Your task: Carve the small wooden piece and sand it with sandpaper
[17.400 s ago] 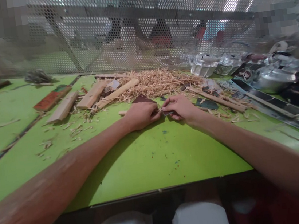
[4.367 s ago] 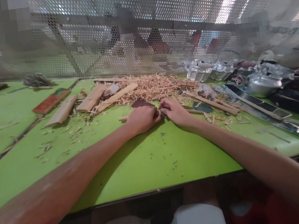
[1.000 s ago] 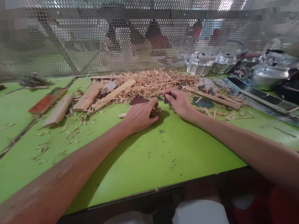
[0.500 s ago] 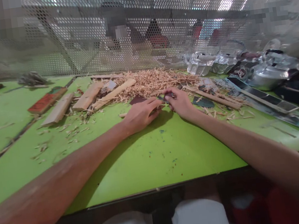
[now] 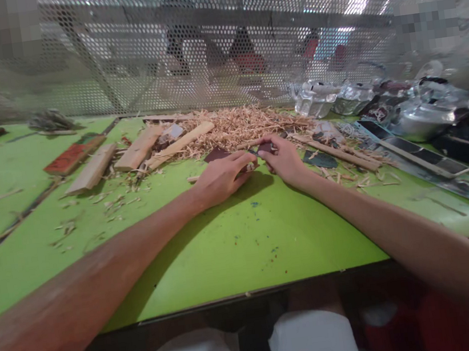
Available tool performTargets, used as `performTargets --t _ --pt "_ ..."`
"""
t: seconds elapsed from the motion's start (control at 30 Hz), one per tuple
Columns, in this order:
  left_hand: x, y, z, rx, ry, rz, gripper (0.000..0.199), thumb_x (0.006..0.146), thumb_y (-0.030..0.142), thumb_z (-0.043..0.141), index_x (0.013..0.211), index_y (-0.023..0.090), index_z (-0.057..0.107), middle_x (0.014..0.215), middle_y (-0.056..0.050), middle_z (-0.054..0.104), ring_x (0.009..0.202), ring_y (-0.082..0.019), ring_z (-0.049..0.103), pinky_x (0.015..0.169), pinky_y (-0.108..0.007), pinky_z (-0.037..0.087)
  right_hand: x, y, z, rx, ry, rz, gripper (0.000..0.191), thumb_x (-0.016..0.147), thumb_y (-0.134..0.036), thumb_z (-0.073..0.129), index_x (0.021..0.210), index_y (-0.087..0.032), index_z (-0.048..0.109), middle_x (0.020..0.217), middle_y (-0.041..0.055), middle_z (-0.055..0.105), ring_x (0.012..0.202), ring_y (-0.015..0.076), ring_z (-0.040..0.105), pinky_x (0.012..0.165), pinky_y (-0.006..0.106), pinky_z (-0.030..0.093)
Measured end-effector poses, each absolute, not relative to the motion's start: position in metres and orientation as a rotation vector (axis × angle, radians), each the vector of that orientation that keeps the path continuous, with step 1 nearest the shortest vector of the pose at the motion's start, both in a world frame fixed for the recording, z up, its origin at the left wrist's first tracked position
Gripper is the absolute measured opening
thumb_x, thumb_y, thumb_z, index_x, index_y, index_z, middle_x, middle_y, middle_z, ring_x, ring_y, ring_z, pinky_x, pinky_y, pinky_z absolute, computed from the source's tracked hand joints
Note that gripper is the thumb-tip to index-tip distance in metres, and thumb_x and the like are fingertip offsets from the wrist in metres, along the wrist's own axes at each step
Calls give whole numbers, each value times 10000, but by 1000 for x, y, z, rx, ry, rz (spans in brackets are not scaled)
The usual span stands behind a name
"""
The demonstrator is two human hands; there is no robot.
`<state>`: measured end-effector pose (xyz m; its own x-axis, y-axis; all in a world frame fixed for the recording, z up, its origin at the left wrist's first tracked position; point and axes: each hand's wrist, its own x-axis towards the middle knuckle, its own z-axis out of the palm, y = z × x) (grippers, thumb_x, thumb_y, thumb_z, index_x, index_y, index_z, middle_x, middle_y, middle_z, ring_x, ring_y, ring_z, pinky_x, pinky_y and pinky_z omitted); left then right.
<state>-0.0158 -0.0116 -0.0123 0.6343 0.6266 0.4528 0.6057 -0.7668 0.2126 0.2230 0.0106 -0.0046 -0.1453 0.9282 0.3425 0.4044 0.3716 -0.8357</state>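
Pinching small dark sheet (image 5: pixel 265 148) in right hand (image 5: pixel 283 159), just beside fingers of curled left hand (image 5: pixel 222 176). Can't tell left hand's grip; can see pale stick (image 5: pixel 193 179) jutting out beside it, over green table (image 5: pixel 227 251).

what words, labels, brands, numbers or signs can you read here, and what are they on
No text can be read.
Red-orange block: darker marks, too blurred to tell if they are letters.
Dark bundle by the shiny items: pale marks, too small to read.
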Motion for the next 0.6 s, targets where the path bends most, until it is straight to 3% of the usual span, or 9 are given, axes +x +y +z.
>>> performTargets --t 0.27,0.6 --pt "-16 -12 -12 2832 1017 806 318 1183 342 556 1450 242 696 1357 -136 791 1005 -255 793 847 -345 607 227 13 -9 -1134 -1768 776 437 857 -292 820 1275 -247 699 1116 96 740 830 224 655 686 350 560" --pt "-15 -15 -10 2867 1048 774 262 1169 338 573 1382 236 685 1241 -115 774 916 -231 751 765 -315 547 227 17 -11 -1193 -1747 792 450 857 -262 798 1294 -283 690 1141 75 739 705 192 648 627 360 565"
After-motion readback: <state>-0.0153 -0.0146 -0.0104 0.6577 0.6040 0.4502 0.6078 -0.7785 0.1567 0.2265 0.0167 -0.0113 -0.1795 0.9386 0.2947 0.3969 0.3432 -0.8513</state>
